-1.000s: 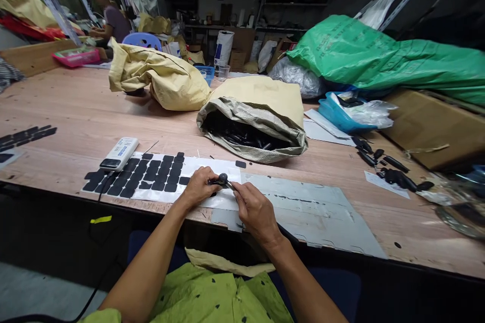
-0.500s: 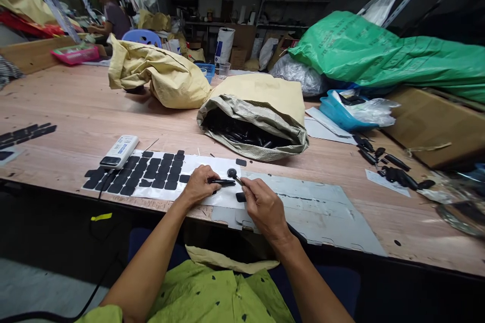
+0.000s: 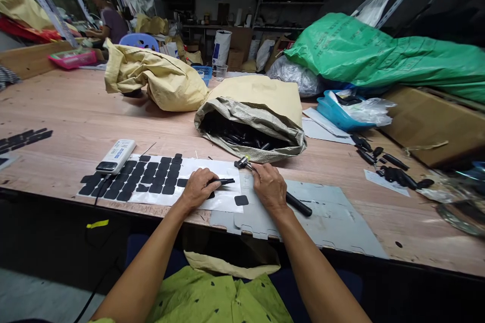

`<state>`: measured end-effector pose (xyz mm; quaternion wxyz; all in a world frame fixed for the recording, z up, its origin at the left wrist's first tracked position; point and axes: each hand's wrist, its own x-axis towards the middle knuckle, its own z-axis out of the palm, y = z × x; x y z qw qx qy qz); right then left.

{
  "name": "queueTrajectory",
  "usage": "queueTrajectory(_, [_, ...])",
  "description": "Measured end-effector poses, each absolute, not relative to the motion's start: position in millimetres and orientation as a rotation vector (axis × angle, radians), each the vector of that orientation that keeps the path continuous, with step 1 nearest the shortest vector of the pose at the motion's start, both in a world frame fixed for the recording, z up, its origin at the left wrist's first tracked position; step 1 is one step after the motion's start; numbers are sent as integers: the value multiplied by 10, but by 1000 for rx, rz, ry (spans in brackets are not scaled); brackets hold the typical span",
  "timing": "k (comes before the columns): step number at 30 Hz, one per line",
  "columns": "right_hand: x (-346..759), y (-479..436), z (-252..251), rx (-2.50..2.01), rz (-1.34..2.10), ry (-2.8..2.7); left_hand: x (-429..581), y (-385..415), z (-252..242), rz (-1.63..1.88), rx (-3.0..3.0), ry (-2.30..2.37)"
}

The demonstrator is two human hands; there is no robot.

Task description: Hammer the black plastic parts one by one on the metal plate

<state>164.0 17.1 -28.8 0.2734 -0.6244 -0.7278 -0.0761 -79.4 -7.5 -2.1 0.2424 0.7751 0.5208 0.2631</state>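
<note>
My left hand is closed round black tweezers, whose tips point right over a white sheet. My right hand grips a metal-shafted tool with a round head, raised by the sheet's upper right corner. A black handle shows beyond the right hand, over a grey plate; whether it joins the tool is hidden. Rows of black rounded-square pieces lie on the sheet's left part. One loose black square rests near its right edge.
An open sack of black parts stands behind the hands, beside a folded yellow sack. A white device sits at left. Black parts lie at right near a cardboard box. A person sits far left.
My right hand has moved up and right with the tool, whose head has turned away from the tweezers. The black square that was above the sheet no longer shows there; one shows lower right.
</note>
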Motion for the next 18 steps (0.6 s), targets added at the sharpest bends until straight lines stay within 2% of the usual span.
queueTrajectory(12, [1602,151,-262,-1704,-225,-1962,-776,-109,20,711,2165,1453])
queueTrajectory(15, [1598,147,-266,-1709,-218,-1960,-735,-366,127,808,2108,1306])
queueTrajectory(18, [1595,141,-270,-1721,-220,-1957,-682,-815,161,657,2034,1041])
